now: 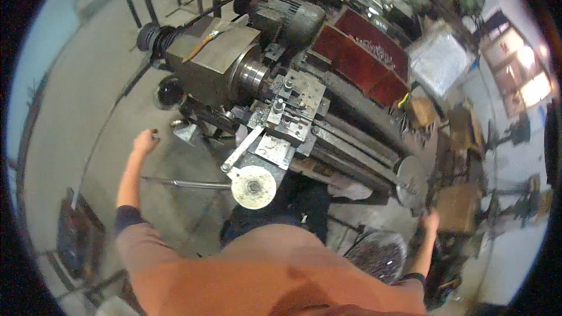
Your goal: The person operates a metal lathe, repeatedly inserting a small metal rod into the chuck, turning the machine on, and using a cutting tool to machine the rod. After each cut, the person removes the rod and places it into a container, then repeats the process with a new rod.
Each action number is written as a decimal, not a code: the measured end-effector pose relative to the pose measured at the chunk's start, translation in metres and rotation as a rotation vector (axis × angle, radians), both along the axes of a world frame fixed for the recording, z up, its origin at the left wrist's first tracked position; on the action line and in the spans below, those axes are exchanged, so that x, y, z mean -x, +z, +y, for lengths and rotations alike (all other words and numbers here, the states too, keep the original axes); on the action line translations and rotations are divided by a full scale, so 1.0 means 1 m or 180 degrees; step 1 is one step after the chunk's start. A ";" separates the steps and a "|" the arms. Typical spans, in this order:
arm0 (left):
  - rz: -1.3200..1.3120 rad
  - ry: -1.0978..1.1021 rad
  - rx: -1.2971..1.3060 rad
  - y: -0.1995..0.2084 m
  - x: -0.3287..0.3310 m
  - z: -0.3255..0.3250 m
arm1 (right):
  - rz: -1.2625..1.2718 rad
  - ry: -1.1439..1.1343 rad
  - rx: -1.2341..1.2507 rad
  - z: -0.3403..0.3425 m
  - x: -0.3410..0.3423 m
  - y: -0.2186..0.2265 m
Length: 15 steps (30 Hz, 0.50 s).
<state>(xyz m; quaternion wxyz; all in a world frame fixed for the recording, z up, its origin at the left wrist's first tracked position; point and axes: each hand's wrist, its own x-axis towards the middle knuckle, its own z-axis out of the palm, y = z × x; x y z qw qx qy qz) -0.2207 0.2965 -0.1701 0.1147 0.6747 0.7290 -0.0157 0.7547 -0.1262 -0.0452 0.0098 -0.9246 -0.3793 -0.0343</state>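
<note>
A small metal lathe stands in front of me, with a bare steel spindle (253,76) on its headstock (213,52). Beside the spindle sits a tool post block (293,111), with a lever (243,149) angling toward me. Below it are a pale round handwheel (253,187) and a long rod (187,184) pointing left. My left hand (145,141) is held out left of the lathe, fingers curled around a small dark thing that I cannot make out. Low at the right, my right hand (431,222) is near a grey disc (412,182) at the bed's end; its fingers are blurred.
An electric motor (287,19) and a dark red tray (363,55) with metal shavings lie behind the lathe. A round container (377,254) of dark shavings stands near my right side. Farther right are a wrapped silver box (442,58) and a cluttered wooden bench (459,208).
</note>
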 end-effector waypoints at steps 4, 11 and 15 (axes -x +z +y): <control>-0.0963 0.0725 -0.0227 0.071 -0.014 -0.085 | 0.0191 -0.0760 0.0863 -0.039 -0.008 -0.001; -0.1175 0.1727 -0.1060 0.028 -0.007 -0.143 | -0.0068 -0.0811 0.1069 -0.041 -0.019 -0.031; -0.1707 0.2473 -0.1033 0.067 -0.037 -0.138 | -0.0255 -0.1333 0.0762 -0.072 0.038 -0.053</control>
